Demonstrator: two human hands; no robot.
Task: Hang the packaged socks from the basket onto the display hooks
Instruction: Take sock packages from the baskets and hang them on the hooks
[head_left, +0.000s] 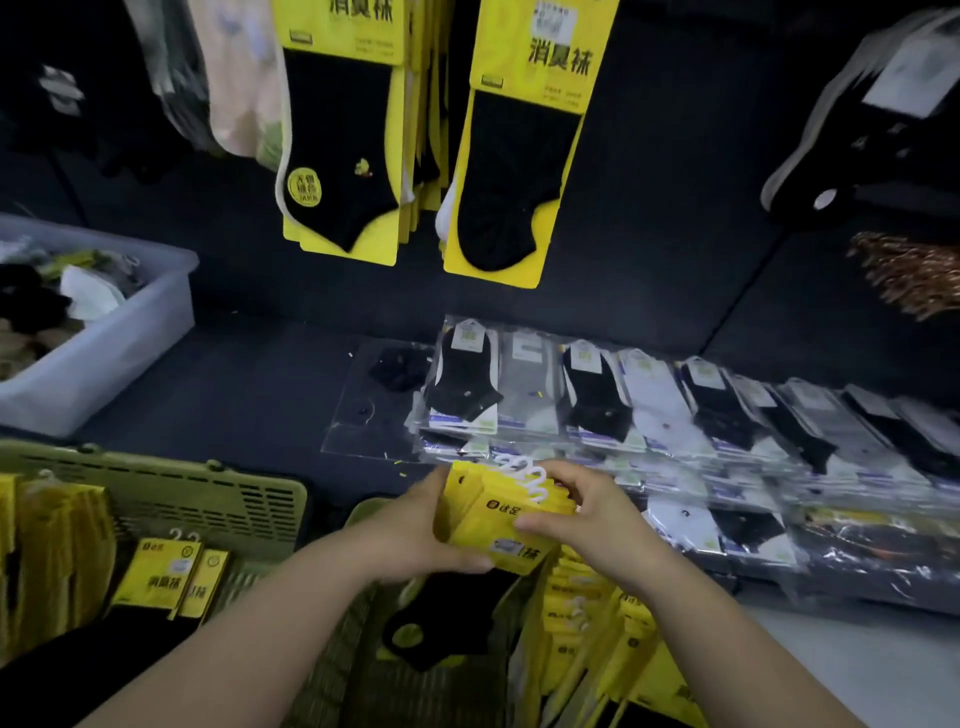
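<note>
Socks in yellow card packs with white plastic hangers (498, 517), stacked together, are held between our two hands just above the olive-green slotted plastic basket (208, 499). Our left hand (431, 525) curls round the stack's left edge and underside; our right hand (587, 519) pinches its right side. Two bunches of matching yellow packs (524, 135) already hang against the dark wall (675, 156) above, their hooks out of view. Further card packs (161, 571) stand in the basket, so we judge the job partly done, with this stack and much stock left to hang. Clear-bagged socks (675, 405) line the dark desk (260, 384) beyond.
</note>
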